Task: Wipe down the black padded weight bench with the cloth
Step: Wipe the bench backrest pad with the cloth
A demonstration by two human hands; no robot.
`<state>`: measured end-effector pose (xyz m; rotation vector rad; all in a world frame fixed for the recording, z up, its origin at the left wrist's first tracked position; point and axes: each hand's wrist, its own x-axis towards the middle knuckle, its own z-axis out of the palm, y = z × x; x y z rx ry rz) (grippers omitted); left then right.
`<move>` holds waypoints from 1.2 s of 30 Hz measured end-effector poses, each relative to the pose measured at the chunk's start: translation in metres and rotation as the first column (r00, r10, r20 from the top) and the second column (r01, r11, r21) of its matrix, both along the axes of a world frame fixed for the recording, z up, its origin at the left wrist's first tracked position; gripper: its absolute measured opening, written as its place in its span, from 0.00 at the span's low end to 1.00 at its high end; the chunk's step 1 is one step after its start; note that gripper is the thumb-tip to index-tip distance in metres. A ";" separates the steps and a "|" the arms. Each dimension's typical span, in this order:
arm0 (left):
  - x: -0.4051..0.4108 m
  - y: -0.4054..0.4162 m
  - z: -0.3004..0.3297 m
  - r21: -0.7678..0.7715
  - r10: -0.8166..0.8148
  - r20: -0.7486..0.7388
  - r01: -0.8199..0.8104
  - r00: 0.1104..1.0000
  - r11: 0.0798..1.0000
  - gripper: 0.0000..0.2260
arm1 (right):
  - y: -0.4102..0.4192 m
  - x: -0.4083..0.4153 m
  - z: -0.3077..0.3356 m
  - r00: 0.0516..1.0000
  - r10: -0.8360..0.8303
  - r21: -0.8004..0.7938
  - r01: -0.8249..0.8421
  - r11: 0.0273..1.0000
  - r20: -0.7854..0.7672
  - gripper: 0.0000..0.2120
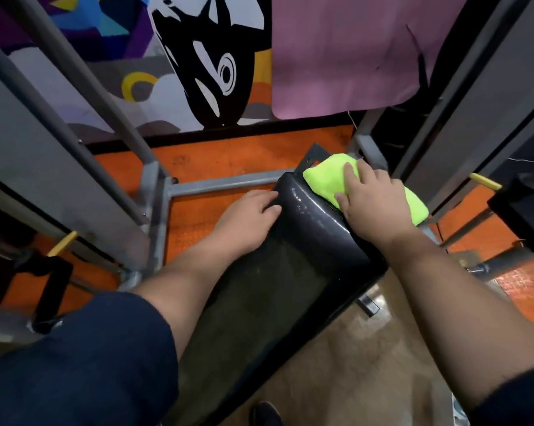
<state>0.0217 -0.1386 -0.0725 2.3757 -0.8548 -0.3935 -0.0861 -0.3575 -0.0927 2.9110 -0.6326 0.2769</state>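
The black padded weight bench (268, 287) runs from the bottom centre up to the right, its rounded far end shiny. A bright yellow-green cloth (324, 175) lies over the far right corner of that end. My right hand (373, 201) presses flat on the cloth, fingers spread, covering its middle. My left hand (247, 218) rests against the bench's left edge near the far end, fingers curled over the padding.
Grey steel rack uprights (84, 96) stand to the left and right (471, 96) of the bench. A grey crossbar (222, 182) lies on the orange floor beyond it. A painted wall and pink mat (352, 50) close the far side. Brown floor lies at lower right.
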 end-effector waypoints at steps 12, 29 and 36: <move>0.008 -0.017 -0.014 0.038 -0.033 -0.116 0.038 0.993 0.999 0.21 | -0.020 0.003 0.019 0.959 -0.050 0.232 -0.016 0.973 0.277 0.10; -0.002 0.078 -0.068 -0.126 -0.073 -0.065 0.065 0.995 0.990 0.20 | 0.121 -0.040 -0.009 0.965 0.166 -0.116 -0.192 0.975 -0.202 0.32; -0.014 0.100 -0.108 -0.222 -0.121 0.158 0.155 0.980 0.963 0.20 | 0.133 -0.026 -0.030 0.992 0.037 -0.233 -0.065 0.970 -0.121 0.28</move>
